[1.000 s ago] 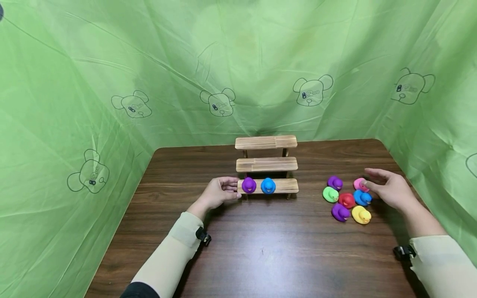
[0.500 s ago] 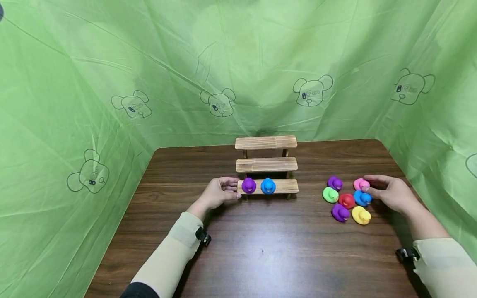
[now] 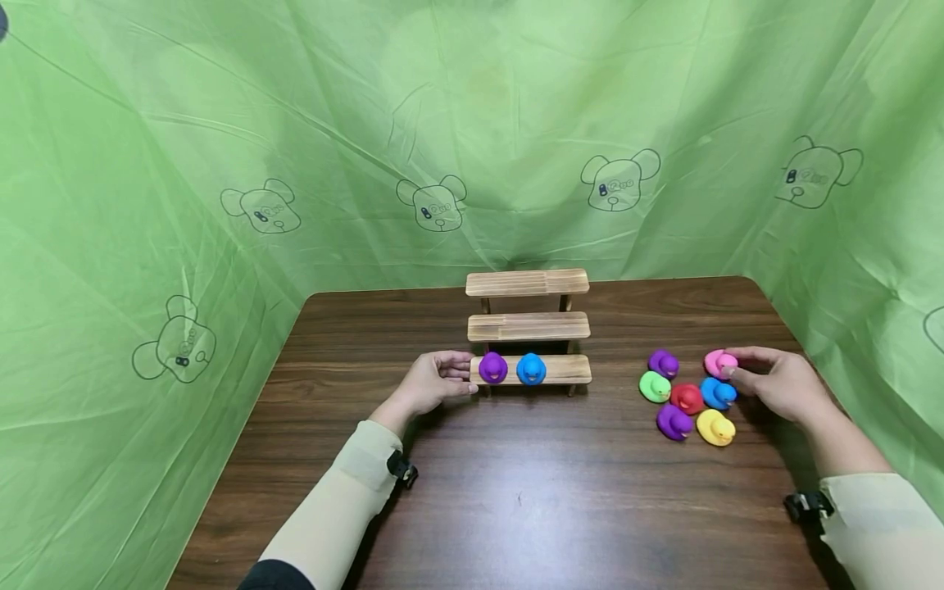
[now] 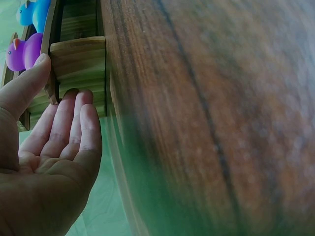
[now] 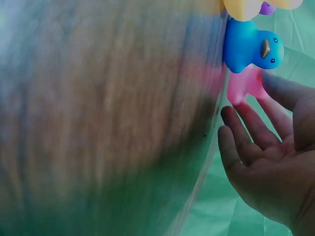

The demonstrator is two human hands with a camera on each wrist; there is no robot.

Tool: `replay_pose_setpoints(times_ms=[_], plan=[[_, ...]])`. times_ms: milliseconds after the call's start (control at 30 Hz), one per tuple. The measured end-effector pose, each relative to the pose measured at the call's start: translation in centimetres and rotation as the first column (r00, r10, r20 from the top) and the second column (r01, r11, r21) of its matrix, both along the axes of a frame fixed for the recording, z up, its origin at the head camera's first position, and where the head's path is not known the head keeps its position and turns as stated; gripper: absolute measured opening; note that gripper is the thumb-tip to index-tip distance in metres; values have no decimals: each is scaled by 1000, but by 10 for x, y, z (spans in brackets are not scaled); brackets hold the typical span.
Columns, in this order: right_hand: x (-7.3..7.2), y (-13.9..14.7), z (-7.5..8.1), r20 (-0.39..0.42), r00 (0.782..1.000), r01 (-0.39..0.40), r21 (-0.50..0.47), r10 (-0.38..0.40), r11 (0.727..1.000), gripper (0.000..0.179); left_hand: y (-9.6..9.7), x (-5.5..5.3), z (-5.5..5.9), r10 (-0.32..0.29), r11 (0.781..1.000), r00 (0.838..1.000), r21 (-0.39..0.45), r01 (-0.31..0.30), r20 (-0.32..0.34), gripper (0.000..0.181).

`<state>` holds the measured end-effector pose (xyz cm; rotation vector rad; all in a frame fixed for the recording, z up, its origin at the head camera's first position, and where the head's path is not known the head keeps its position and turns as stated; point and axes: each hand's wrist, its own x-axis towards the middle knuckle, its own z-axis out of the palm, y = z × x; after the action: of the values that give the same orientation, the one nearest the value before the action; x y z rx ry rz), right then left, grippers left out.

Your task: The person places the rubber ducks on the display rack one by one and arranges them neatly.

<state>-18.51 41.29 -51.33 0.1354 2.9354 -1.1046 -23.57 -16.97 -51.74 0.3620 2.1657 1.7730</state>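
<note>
At the left end of a three-tier wooden display stand, my left hand holds the lowest shelf, thumb at its edge and fingers by the end support. A purple rubber duck and a blue rubber duck sit on that shelf; the purple one is close to my left thumb. Over on the right, my right hand pinches a pink rubber duck between thumb and index finger. In the right wrist view the pink duck is partly hidden behind another blue duck.
Close around the right hand lie a second blue duck, a red duck, a yellow duck, a green duck and two purple ducks. Green cloth rises behind the brown wooden table.
My right hand has closed its thumb and index finger on the pink duck, which has shifted slightly to the right. The left hand and the stand have stayed in place.
</note>
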Motion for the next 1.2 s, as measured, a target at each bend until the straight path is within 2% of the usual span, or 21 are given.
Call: replay_pose_setpoints(times_ms=[233, 500, 767, 967, 1200], plan=[[2, -6, 7, -64, 995, 72, -26, -73, 997, 58, 0, 0, 1, -1, 1000, 1000, 12, 1, 9, 55], [4, -21, 15, -167, 982, 89, 10, -86, 996, 50, 1, 1, -2, -5, 1000, 1000, 18, 4, 12, 55], [4, -44, 33, -248, 967, 45, -27, -50, 999, 44, 0, 1, -2, -1, 1000, 1000, 23, 0, 18, 55], [6, -67, 44, -245, 969, -6, -88, -15, 996, 43, -1, 0, -2, 1, 1000, 1000, 19, -2, 21, 55], [8, -92, 49, -247, 968, -63, -81, 41, 995, 40, 0, 0, 0, 1, 1000, 1000, 18, -2, 19, 54]])
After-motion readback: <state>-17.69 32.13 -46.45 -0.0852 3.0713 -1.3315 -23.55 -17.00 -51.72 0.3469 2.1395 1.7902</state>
